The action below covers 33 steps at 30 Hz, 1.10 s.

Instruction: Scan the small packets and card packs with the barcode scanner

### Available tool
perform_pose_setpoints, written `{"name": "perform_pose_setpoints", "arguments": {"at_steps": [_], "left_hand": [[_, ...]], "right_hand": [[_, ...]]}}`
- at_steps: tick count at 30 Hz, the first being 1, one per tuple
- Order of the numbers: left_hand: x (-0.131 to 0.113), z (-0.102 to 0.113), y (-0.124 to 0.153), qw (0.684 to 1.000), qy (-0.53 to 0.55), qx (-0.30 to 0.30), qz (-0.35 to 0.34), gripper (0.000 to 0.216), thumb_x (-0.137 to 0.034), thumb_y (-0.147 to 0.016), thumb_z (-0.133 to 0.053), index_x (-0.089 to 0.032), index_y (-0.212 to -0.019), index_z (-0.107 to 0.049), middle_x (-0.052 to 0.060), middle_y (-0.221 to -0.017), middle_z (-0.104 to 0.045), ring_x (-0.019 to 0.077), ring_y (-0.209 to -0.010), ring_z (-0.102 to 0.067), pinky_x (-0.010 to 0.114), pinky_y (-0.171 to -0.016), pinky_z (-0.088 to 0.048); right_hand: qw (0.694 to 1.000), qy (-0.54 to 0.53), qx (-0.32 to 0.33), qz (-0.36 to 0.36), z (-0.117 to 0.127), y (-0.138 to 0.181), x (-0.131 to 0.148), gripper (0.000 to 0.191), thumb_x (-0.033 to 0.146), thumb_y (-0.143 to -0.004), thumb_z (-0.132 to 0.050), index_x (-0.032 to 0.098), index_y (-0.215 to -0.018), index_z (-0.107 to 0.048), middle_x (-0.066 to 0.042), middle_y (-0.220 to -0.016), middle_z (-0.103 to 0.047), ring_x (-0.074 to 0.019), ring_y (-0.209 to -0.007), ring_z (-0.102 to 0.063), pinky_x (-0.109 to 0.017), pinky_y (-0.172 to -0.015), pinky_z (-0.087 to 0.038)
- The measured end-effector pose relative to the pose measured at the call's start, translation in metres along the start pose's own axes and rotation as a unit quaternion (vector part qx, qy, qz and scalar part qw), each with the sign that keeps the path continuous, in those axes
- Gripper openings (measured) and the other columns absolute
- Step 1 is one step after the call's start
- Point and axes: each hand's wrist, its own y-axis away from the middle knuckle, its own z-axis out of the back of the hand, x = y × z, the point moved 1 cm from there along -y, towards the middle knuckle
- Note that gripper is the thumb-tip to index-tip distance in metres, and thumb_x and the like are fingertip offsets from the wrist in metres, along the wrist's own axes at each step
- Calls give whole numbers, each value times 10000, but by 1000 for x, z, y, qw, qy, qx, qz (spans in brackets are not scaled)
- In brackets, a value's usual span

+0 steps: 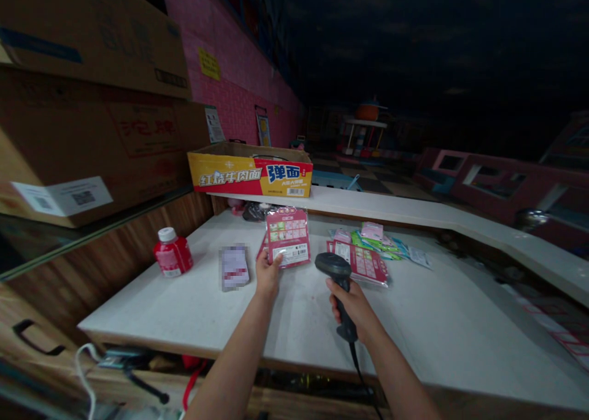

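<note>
My left hand (268, 273) is closed on the lower left corner of a flat red packet (289, 236), which is held up with small pictures and a barcode label facing me. Behind its left side the edge of another red piece shows. In my right hand (354, 306) is a black handheld barcode scanner (338, 279), fingers wrapped round its handle, its head tilted toward the left. A cable runs down from the handle. Just beyond the scanner, another red packet (368, 265) lies on the white counter (304, 322), next to several green, pink and blue packets (380, 241).
A red bottle with a white cap (173, 252) and a blurred-out phone-like object (234, 267) stand left. A yellow and red carton (251, 171) sits on the raised back ledge (391, 205). Large cardboard boxes (92, 144) are stacked at far left. Cables hang below the counter's front edge.
</note>
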Motion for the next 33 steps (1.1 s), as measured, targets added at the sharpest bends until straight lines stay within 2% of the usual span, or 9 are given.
{"name": "perform_pose_setpoints", "arguments": {"at_steps": [4, 8, 11, 16, 19, 23, 28, 30, 33], "left_hand": [[-2, -1, -1, 1000, 10, -7, 9, 548, -386, -544, -853, -144, -989, -643, 76, -914, -738, 224, -814, -702, 387, -825, -565], [-6, -3, 0, 999, 27, -24, 15, 547, -366, -510, -868, -136, -958, -653, 60, -896, -739, 199, -791, -699, 367, -824, -560], [-10, -5, 1, 998, 43, -33, 42, 566, -356, -495, -877, -138, -967, -654, 58, -905, -738, 199, -793, -700, 365, -810, -566], [-17, -9, 1, 994, 61, -40, 82, 553, -273, -491, -887, -162, -976, -647, 37, -912, -735, 176, -795, -701, 342, -813, -575], [-21, -13, 0, 995, 62, -10, 81, 580, -194, -468, -889, -164, -996, -652, 36, -937, -735, 181, -847, -701, 342, -864, -563], [-25, -18, 0, 996, 48, 7, 80, 559, -169, -467, -880, -154, -983, -664, 41, -912, -738, 187, -853, -697, 324, -857, -566], [-29, -24, -4, 998, 31, -3, 53, 410, -200, -514, -862, -143, -866, -658, 41, -878, -737, 167, -791, -690, 254, -733, -580], [-28, -29, -7, 998, 21, -7, 63, 367, -234, -539, -854, -141, -831, -652, 37, -838, -735, 154, -722, -683, 245, -681, -580], [-22, -46, -12, 995, -1, -16, 102, 325, -287, -571, -837, -150, -780, -630, 33, -755, -727, 174, -672, -685, 300, -664, -590]], "right_hand": [[997, -76, -9, -16, 23, -1, -3, 498, 602, -659, -751, 204, -872, -542, 76, -506, -543, -73, -361, -450, -171, -336, -344], [978, -205, -20, -24, 74, -7, -6, 445, 535, -653, -799, 193, -782, -544, 65, -525, -528, -61, -383, -434, -162, -345, -351], [951, -308, -18, -12, 117, -11, -11, 430, 466, -649, -827, 184, -697, -507, 72, -533, -494, -40, -384, -397, -147, -341, -354], [884, -465, 29, 16, 161, -16, -30, 310, 325, -722, -799, 186, -877, -569, 87, -569, -471, -35, -418, -423, -125, -382, -393], [853, -519, 46, 23, 170, -22, -43, 272, 298, -757, -768, 183, -900, -566, 88, -583, -468, -35, -434, -447, -122, -397, -409], [830, -555, 46, 29, 175, -27, -48, 236, 301, -797, -728, 183, -921, -565, 91, -582, -456, -40, -433, -457, -129, -393, -409], [806, -589, 38, 39, 178, -26, -43, 254, 293, -788, -736, 174, -923, -558, 89, -589, -460, -37, -441, -466, -128, -409, -419], [799, -599, 34, 47, 178, -25, -43, 260, 290, -784, -740, 174, -922, -554, 89, -589, -461, -35, -444, -465, -126, -414, -420], [794, -605, 31, 52, 178, -25, -43, 262, 290, -785, -739, 179, -927, -548, 89, -594, -466, -37, -447, -465, -130, -417, -428]]}}
